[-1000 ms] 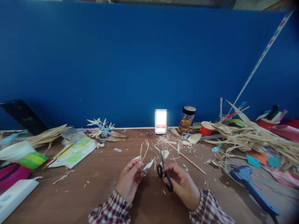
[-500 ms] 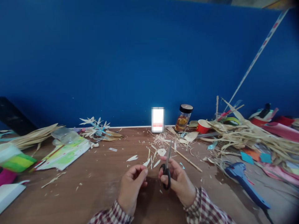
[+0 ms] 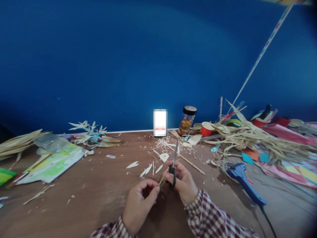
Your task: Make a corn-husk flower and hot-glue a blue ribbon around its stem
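A person in checked sleeves is working at a brown table. The right hand is gripping black scissors, blades pointing away, while the left hand, just beside it, is pinching a thin pale strip. Pale leaf-shaped cuttings are lying just beyond both hands.

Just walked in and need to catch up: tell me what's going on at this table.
A person in a plaid shirt sits at a wooden table littered with straw scraps. The right hand holds black-handled scissors, blades pointing up and away. The left hand pinches a thin pale strip that runs up towards the scissors. Small cut leaf shapes lie just beyond the hands. A blue glue gun and a pile of dried straw sit to the right.
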The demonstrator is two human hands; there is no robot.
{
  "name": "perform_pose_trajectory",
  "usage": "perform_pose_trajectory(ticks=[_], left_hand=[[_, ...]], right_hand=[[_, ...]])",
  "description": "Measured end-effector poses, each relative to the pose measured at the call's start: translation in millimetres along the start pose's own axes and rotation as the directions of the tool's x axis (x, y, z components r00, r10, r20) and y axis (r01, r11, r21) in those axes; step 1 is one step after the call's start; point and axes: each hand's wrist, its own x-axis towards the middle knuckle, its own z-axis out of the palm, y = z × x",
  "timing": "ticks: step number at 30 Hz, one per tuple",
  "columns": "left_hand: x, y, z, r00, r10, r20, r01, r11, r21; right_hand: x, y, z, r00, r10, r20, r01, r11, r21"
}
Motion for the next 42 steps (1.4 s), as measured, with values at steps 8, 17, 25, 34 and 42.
perform_pose_trajectory(ticks=[8,17,25,34,42], left_hand=[[-1,0,2.2,0.998,-0.055,0.020,0.055,0.998,0.006],[4,-5,0.3,0.990,-0.138,0.034,0.141,0.979,-0.148],[5,-6,1.0,0.983,-0.182,0.039,0.186,0.964,-0.191],[1,4,-4.8,0.981,0.171,-0.093,-0.148,0.964,0.220],[-5,12,-0.9,0.936,0.352,-0.011,-0.309,0.836,0.454]], right_hand=[[-1,-2,1,0.999,-0.021,0.035,0.022,1.000,-0.019],[0,-3,1,0.999,-0.016,-0.029,0.016,1.000,0.012],[1,-4,2,0.999,-0.016,-0.035,0.016,1.000,-0.015],[-8,0,12,1.000,0.004,0.022,-0.002,0.997,-0.079],[-5,5,9,0.999,0.046,0.016,-0.046,0.999,0.016]])
